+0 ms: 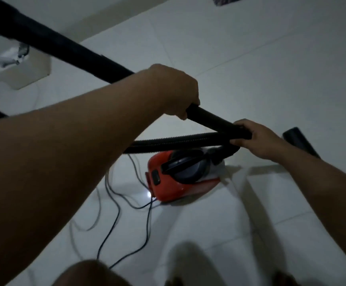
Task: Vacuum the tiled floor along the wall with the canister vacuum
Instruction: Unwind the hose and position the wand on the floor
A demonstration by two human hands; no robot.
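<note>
A red canister vacuum (178, 178) with a dark lid sits on the white tiled floor (250, 69) in the middle of the view. A black rigid tube (50, 44) runs from the upper left down to the centre. My left hand (174, 89) is closed around this tube. My right hand (256, 139) grips the tube's lower end, where the ribbed black hose (174, 142) joins it. The hose bends back left above the vacuum. The tube's far end is out of view.
A dark power cord (114, 205) loops over the floor left of the vacuum. A loose black nozzle piece (300, 141) lies right of my right hand. A beige box (31, 67) stands by the wall at the upper left. A dark mat corner (225, 0) shows at the top.
</note>
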